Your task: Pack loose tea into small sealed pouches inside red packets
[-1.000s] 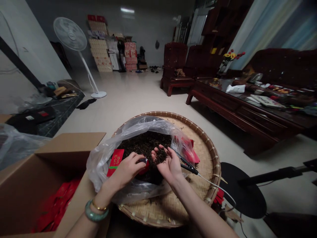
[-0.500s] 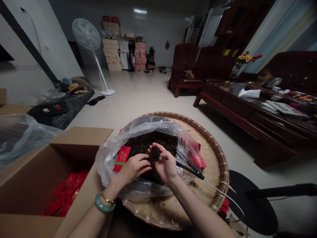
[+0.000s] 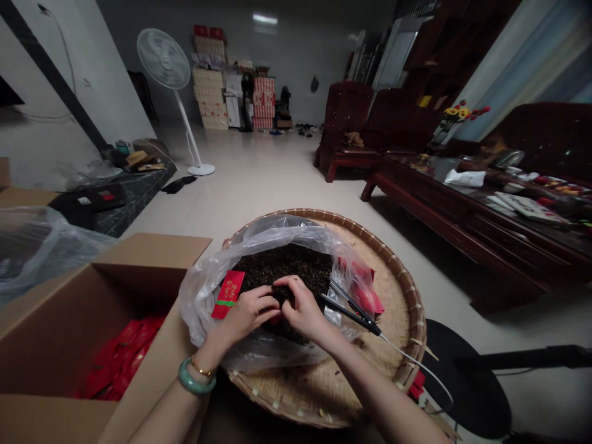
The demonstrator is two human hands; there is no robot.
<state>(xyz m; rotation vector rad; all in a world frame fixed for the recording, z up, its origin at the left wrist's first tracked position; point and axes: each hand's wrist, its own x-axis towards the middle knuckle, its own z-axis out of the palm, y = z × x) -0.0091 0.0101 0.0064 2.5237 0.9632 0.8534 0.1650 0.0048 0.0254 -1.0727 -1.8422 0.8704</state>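
Note:
A clear plastic bag [image 3: 198, 302] of dark dried tea leaves [image 3: 296, 262] lies open on a round woven bamboo tray [image 3: 393, 271]. Over the leaves, my left hand [image 3: 247, 314] is closed around a small red packet [image 3: 275, 320], of which only a sliver shows. My right hand [image 3: 303, 311] curls above it, fingertips meeting the left ones; the tea leaves in its grasp are mostly hidden. One printed red packet with a green band [image 3: 229, 295] rests at the bag's left side. A black hair straightener [image 3: 354, 311] lies partly open just right of my right hand.
More red packets [image 3: 367, 299] lie on the tray's right side. At the left stands an open cardboard box [image 3: 152, 253] with red packets [image 3: 129, 354] inside. A black round base [image 3: 467, 376] is right of the tray. Farther off are a white fan [image 3: 164, 58] and a wooden table [image 3: 439, 216].
My right hand has turned from palm up, with tea leaves showing, to palm down over the packet. My left hand has barely moved.

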